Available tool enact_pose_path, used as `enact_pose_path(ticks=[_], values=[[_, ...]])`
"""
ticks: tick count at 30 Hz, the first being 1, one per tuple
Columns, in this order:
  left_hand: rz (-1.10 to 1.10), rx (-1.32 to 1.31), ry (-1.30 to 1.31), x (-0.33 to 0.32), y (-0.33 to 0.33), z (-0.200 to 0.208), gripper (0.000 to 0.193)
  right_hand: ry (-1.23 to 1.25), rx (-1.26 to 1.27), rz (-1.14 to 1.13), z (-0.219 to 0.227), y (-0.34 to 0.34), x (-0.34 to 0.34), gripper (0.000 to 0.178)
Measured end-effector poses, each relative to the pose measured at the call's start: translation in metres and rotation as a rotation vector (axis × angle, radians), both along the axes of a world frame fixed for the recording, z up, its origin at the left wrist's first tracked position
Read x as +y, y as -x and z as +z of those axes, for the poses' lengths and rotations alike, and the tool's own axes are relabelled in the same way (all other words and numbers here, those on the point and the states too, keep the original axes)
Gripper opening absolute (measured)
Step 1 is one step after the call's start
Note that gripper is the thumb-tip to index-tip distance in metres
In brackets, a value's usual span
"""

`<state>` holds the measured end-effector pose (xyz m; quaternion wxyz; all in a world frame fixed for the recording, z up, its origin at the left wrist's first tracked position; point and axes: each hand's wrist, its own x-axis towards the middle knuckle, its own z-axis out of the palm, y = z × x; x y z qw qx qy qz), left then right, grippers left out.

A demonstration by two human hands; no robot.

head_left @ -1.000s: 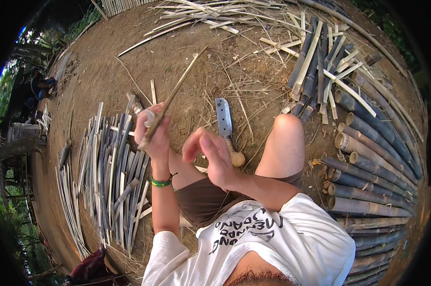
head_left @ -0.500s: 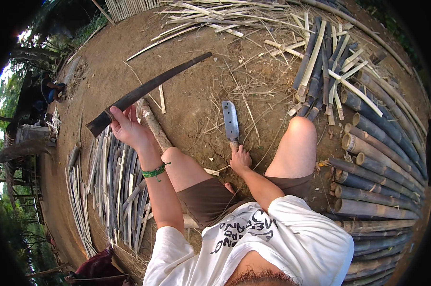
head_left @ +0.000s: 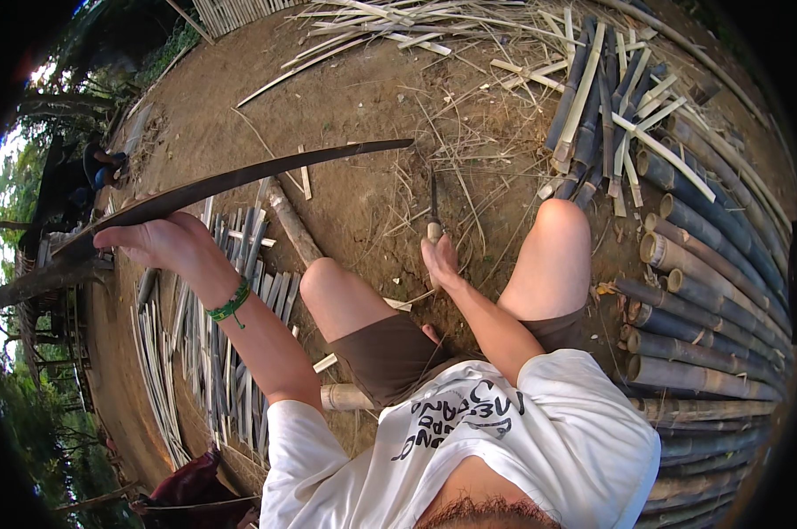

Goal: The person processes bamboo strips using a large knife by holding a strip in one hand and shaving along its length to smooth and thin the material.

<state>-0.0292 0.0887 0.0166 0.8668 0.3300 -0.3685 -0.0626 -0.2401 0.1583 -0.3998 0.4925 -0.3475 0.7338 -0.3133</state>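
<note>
A long dark split bamboo piece (head_left: 270, 169) slants across the upper left, its thin far tip near the middle of the view. My left hand (head_left: 173, 249), with a green bracelet at the wrist, grips it near its broad end; the bamboo partly hides the fingers. Between my knees, my right hand (head_left: 440, 263) is closed around the handle of a broad-bladed knife (head_left: 433, 198). The blade points away from me and shows almost edge-on, apart from the bamboo.
A round pole (head_left: 292, 225) lies beyond my left knee. Bamboo slats (head_left: 226, 370) are stacked at the left, more strips (head_left: 372, 22) at the far side. Whole bamboo poles (head_left: 707, 375) are piled at the right. A person (head_left: 103, 167) is in the far left background.
My left hand has moved left and toward me, swinging the bamboo's broad end outward. My right hand has turned the knife from blade-flat to nearly edge-on.
</note>
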Motion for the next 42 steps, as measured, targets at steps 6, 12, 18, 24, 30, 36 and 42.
enact_pose_path(ticks=[6, 12, 18, 24, 30, 36, 42], values=[[0.191, -0.116, -0.082, -0.007, 0.021, 0.009, 0.082, 0.319, -0.49, -0.082, 0.085, 0.013, -0.004, 0.049], [0.255, -0.184, -0.02, -0.018, 0.056, 0.016, 0.079, 0.729, -0.634, 0.182, 0.217, 0.008, 0.009, 0.043], [0.445, -0.181, -0.053, -0.017, 0.086, 0.016, 0.075, 0.962, -0.62, 0.428, 0.309, 0.012, 0.025, 0.052], [0.37, -0.103, 0.084, -0.023, 0.093, 0.017, 0.073, 0.81, -0.678, 0.348, 0.27, -0.001, 0.021, 0.048], [0.369, -0.125, 0.018, -0.018, 0.099, 0.014, 0.074, 1.056, -0.422, 0.314, 0.292, 0.003, 0.029, 0.041], [0.388, -0.093, 0.064, -0.026, 0.094, 0.016, 0.076, 0.788, -0.463, 0.339, 0.262, 0.012, 0.016, 0.041], [0.442, -0.165, -0.023, -0.017, 0.096, 0.012, 0.074, 1.061, -0.303, 0.3, 0.287, 0.0, 0.032, 0.047]])
